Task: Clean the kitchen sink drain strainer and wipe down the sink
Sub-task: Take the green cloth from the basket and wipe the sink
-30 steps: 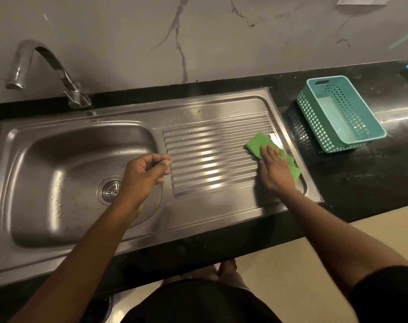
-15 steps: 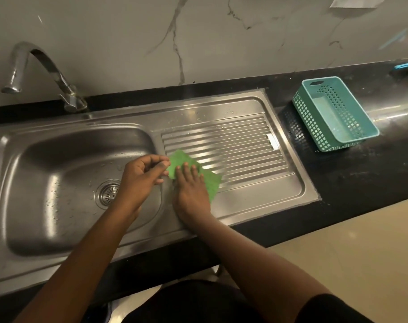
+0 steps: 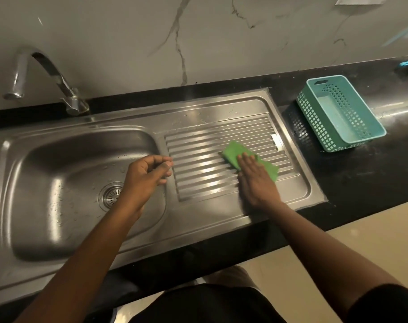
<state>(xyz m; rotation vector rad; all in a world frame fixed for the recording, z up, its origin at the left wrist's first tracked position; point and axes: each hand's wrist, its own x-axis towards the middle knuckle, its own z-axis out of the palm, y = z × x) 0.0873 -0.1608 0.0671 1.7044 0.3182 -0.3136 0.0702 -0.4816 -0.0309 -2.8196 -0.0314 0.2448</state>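
A steel sink [image 3: 58,159] with a ribbed drainboard [image 3: 205,173] fills the counter. The round drain strainer [image 3: 108,194] sits in the basin floor, partly hidden by my left wrist. My right hand [image 3: 256,180] lies flat on a green cloth [image 3: 235,152], pressing it onto the ribs right of the drainboard's middle. My left hand [image 3: 147,176] hovers over the basin's right rim, fingers curled loosely, nothing visible in it.
A curved tap [image 3: 47,73] stands at the back left. A teal perforated basket [image 3: 340,113] sits on the black counter [image 3: 361,183] right of the sink. A marble wall rises behind. Water drops dot the basin and the back of the drainboard.
My right hand slid the cloth from the drainboard's right side to its left edge, then back to the right. My left hand stayed over the basin rim.
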